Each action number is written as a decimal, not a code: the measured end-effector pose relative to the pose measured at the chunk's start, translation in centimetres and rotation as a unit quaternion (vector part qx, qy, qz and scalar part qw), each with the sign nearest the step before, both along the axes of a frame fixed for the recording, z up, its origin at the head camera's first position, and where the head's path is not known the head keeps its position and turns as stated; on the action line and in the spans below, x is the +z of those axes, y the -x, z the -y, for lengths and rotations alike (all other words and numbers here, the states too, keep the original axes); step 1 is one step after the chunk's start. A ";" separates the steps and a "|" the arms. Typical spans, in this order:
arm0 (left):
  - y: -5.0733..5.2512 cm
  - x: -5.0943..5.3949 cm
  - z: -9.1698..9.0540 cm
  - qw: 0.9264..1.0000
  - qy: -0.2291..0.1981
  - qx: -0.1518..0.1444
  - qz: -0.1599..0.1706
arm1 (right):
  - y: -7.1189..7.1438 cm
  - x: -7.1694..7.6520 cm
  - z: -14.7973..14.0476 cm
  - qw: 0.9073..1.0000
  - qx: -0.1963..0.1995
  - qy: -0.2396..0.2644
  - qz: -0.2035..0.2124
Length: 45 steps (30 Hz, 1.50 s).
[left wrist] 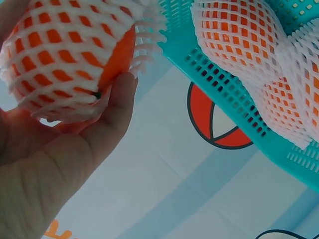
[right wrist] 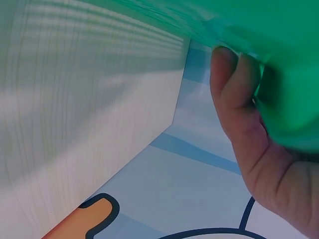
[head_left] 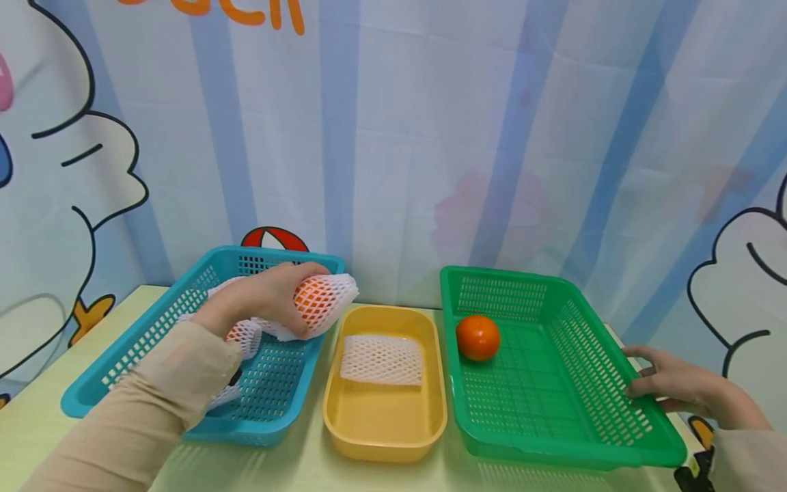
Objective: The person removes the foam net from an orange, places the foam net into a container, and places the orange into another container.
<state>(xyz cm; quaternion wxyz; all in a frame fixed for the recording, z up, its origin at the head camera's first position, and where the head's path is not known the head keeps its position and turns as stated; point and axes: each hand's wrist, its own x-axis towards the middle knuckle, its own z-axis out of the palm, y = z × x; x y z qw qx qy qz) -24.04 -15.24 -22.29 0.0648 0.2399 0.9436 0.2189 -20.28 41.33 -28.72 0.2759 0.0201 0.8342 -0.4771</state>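
My left hand (head_left: 278,298) holds an orange (head_left: 315,301) in a white foam net (left wrist: 55,64) above the right side of the blue basket (head_left: 275,427). Part of the fruit's bare skin shows through an opening of the net in the left wrist view. More netted oranges (left wrist: 239,35) lie in the blue basket, partly hidden by my arm. My right hand (head_left: 682,384) grips the right rim of the green basket (head_left: 572,454), with the thumb over the inner side. One bare orange (head_left: 477,337) sits at the green basket's left wall.
Between the two baskets stands a yellow tray (head_left: 384,427) with a flattened foam net (head_left: 381,360) in it. A light wooden table (right wrist: 75,114) carries all three containers. Behind it hangs a striped curtain (head_left: 393,171) with cartoon figures.
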 end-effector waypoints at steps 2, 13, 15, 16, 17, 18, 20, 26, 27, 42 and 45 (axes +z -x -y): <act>0.1 0.0 -0.1 1.000 0.001 -0.006 -0.005 | 0.0 0.0 -0.1 1.000 0.003 0.003 0.001; 0.3 0.0 -0.9 1.000 0.000 -0.018 -0.010 | -0.1 0.5 0.0 0.998 -0.004 -0.060 -0.008; 0.3 0.0 -1.1 1.000 0.004 -0.017 -0.011 | 0.0 0.7 0.0 0.997 -0.004 -0.073 -0.014; 0.3 0.0 -1.2 1.000 0.005 -0.017 -0.011 | 0.0 0.8 0.0 0.997 -0.004 -0.076 -0.016; 0.3 0.0 -1.3 1.000 0.005 -0.017 -0.009 | 0.0 0.8 0.0 0.997 -0.008 -0.077 -0.016; 0.2 0.0 -1.4 1.000 0.006 -0.015 -0.008 | 0.0 0.9 -0.1 0.997 -0.008 -0.077 -0.018; 0.2 0.1 -1.6 1.000 0.007 -0.012 -0.005 | 0.0 1.0 -0.1 0.997 -0.011 -0.080 -0.022; 0.2 0.1 -2.0 1.000 0.005 -0.007 0.005 | -0.1 1.6 -0.4 0.994 -0.012 -0.098 -0.034; 0.2 0.1 -2.0 1.000 0.005 -0.010 0.004 | -0.1 1.7 -0.4 0.994 -0.012 -0.102 -0.036; 0.2 0.2 -2.6 1.000 0.009 -0.027 0.007 | 0.3 4.2 1.4 0.989 0.003 -0.127 -0.077; 0.3 0.2 -2.8 1.000 0.012 -0.028 0.005 | 0.4 4.5 1.8 0.989 0.004 -0.127 -0.080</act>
